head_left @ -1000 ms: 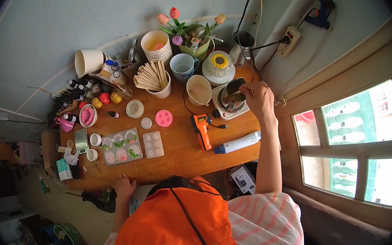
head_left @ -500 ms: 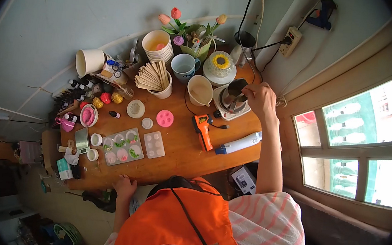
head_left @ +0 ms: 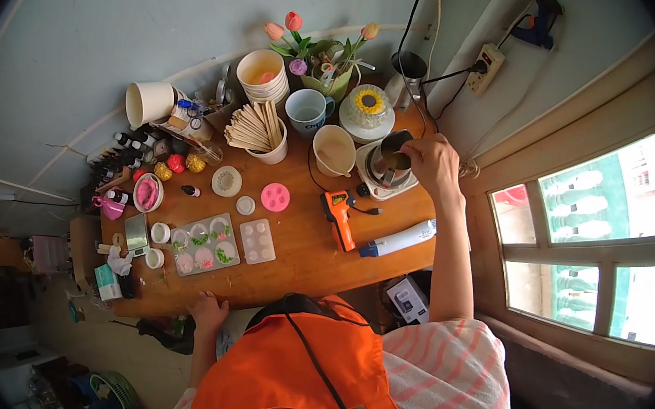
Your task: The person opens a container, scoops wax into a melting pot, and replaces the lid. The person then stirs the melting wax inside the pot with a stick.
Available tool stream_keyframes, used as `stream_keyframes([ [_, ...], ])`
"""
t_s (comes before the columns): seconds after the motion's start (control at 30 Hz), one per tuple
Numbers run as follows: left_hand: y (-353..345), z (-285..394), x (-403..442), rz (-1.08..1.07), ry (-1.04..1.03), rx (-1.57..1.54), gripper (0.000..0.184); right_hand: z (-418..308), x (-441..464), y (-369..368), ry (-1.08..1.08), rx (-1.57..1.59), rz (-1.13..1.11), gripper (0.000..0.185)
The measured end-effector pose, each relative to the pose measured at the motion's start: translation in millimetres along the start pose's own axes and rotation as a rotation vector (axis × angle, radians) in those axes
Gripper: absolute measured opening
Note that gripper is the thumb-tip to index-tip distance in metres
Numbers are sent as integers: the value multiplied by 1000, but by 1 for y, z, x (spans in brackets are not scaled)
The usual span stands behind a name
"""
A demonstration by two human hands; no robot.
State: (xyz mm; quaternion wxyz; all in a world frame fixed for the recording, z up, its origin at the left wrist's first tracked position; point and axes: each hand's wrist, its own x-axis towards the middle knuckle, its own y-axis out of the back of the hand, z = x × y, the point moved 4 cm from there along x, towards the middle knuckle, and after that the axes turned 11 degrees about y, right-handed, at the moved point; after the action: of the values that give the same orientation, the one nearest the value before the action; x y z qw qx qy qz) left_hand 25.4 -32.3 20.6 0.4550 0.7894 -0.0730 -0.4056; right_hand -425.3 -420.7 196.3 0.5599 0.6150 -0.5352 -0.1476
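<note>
My right hand [head_left: 433, 164] is at the rim of a metal pot [head_left: 390, 163], which stands on a small white hot plate [head_left: 404, 189]. Its fingers are pinched together; whatever they grip is too small and hidden to name. My left hand [head_left: 208, 311] rests at the front edge of the wooden table [head_left: 300, 241], its fingers laid out and holding nothing. Left of the pot is a paper cup [head_left: 334, 153] with pale contents. An orange infrared thermometer [head_left: 338, 220] and a white and blue heat-gun-like tool [head_left: 399, 240] lie in front of the hot plate.
Wooden sticks [head_left: 255, 129] fill a cup, beside a blue mug [head_left: 308, 111] and stacked paper cups [head_left: 265, 78]. Molds [head_left: 207, 246] with green and pink pieces lie left. Small dark bottles [head_left: 121, 159] crowd the far left. A cord [head_left: 409, 37] hangs behind the pot.
My right hand has shifted slightly left over the pot, and the look of the pot's opening has changed a little. My left hand stays in place.
</note>
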Motion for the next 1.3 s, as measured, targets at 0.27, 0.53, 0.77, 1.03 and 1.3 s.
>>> stream_keyframes([
  [0.27, -4, -1, 3, 17, -16, -18, 73, 1, -1, 1, -33, -45, 7, 10],
  [0.53, -5, -2, 4, 25, -25, -6, 73, 5, 1, 19, -49, -34, 123, 10],
  [0.77, -8, -2, 5, 51, -22, -4, 72, 6, -1, 21, -77, -109, 65, 12],
  [1.03, 0, 1, -1, 36, -12, 6, 71, 8, -4, 13, -69, -94, 100, 13],
  [1.3, -3, 0, 1, 63, -19, 17, 70, 6, -1, 11, -67, -25, 137, 11],
])
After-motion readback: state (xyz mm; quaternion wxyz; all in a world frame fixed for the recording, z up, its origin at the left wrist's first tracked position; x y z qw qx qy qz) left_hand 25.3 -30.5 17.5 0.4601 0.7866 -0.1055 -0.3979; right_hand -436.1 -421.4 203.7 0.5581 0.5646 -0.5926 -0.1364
